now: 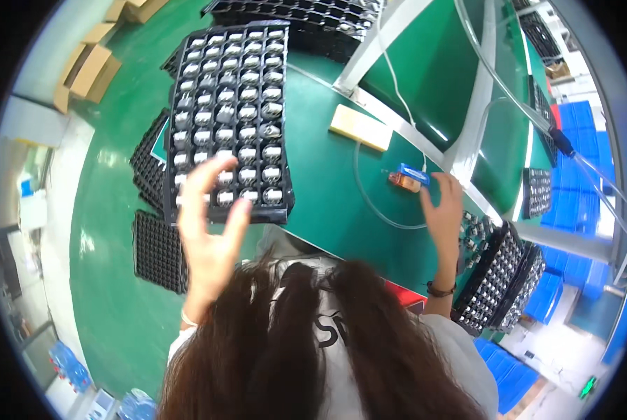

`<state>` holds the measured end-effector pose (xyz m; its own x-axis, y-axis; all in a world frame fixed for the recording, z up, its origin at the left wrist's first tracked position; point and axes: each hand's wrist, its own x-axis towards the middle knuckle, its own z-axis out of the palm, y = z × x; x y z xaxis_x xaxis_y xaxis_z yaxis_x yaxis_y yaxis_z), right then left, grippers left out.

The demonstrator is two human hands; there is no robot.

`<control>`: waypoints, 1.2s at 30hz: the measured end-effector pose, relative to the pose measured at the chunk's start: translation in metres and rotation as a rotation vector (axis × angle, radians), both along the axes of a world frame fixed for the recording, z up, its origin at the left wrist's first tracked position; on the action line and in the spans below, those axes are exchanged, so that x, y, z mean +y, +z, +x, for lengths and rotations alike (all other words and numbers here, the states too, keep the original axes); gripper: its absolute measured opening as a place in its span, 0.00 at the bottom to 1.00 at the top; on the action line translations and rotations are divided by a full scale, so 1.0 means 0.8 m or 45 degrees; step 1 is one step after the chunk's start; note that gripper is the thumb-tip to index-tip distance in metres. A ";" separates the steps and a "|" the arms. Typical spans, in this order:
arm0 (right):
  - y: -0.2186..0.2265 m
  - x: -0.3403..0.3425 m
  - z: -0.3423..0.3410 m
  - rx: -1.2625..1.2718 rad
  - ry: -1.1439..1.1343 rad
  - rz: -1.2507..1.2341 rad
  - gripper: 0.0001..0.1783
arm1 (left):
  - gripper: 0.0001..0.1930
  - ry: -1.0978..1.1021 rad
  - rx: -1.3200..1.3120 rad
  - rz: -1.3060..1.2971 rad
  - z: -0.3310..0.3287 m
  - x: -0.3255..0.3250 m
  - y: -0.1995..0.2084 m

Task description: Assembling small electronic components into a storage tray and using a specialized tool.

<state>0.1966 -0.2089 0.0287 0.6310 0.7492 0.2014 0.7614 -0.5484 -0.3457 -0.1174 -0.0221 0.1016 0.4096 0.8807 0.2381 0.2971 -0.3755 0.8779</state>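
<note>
My left hand [212,231] is raised with fingers spread, holding nothing, in front of the near edge of a black compartment tray [175,105] filled with several small metal parts [249,133]. My right hand [445,213] rests on the green table [327,189], fingertips next to a small orange-and-blue device [408,178]. Whether it grips the device I cannot tell. My long hair covers the lower middle of the view.
More black trays lie stacked to the left [156,248], at the back [306,21] and at the right with metal parts [499,276]. A pale yellow block [359,127] sits mid-table. A clear tube [369,199] loops over it. Cardboard boxes [89,70] at far left.
</note>
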 end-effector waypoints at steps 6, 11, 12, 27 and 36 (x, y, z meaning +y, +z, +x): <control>-0.022 0.014 0.011 -0.059 0.232 -0.087 0.35 | 0.17 -0.385 -0.068 -0.063 0.066 -0.026 -0.026; -0.029 0.017 0.034 -0.104 0.397 -0.228 0.33 | 0.16 -0.456 -0.100 -0.077 0.073 -0.019 -0.026; -0.026 0.019 0.036 -0.039 0.388 -0.257 0.32 | 0.16 -0.449 -0.086 -0.101 0.071 -0.016 -0.028; 0.035 0.012 -0.068 -0.248 0.250 0.991 0.20 | 0.22 -0.659 -0.688 -0.978 0.180 -0.056 -0.055; -0.016 0.058 0.004 2.331 0.632 0.567 0.09 | 0.20 -1.048 -0.389 -0.767 0.182 -0.028 -0.017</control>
